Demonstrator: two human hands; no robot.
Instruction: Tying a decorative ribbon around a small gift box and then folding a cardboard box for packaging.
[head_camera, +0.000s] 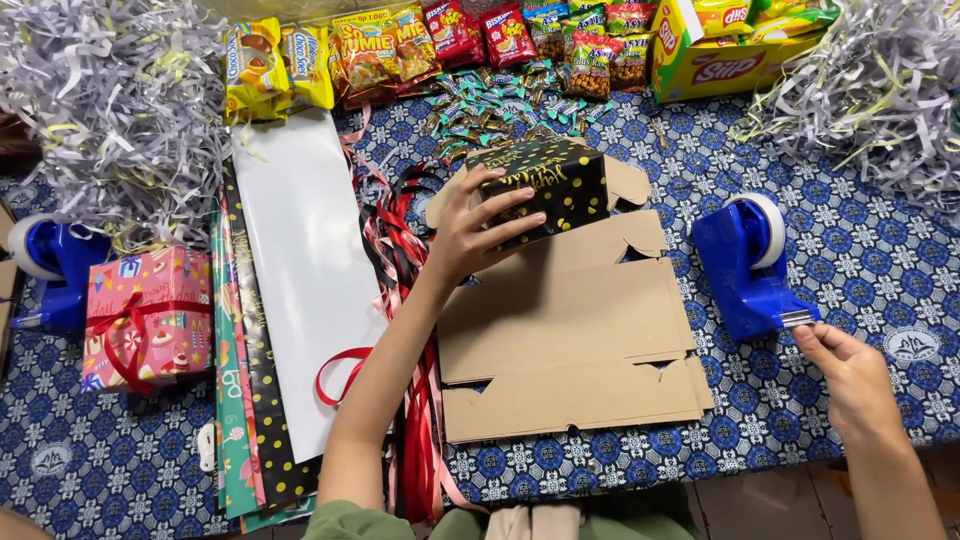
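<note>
Left hand: I see my left hand (478, 232) laid over the near end of the black box with gold dots (540, 185), fingers spread across its top and side, thumb below; it clasps the box rather than pinching it.
Black box: it sits tilted on the upper edge of the flattened cardboard (565, 335), just below the scatter of small teal sweets (490, 105).
Right hand: my right hand (850, 375) is at the front of the blue tape dispenser (745, 260); thumb and forefinger are pressed together on the tape end (797, 319) at the cutter.
Tape dispenser: it stands on the patterned blue cloth (860, 250), right of the cardboard and apart from it.
Cardboard: I count several plain brown panels lying flat, flaps open, in the middle of the table.
Ribbons: red, pink and black ribbons (400, 260) run in a bundle under my left forearm, between the cardboard and the white sheet (310, 270).
Wrapping paper: patterned sheets (240, 400) lie stacked beside the white sheet, on its left.
Wrapped gift: a pink parcel tied with red ribbon (145, 315) lies at the left, near a second blue dispenser (55, 270).
Shredded paper: grey-white heaps fill the upper left (110, 100) and upper right (880, 90) corners.
Snacks: packets (400, 45) and a yellow carton (720, 50) line the far edge.
</note>
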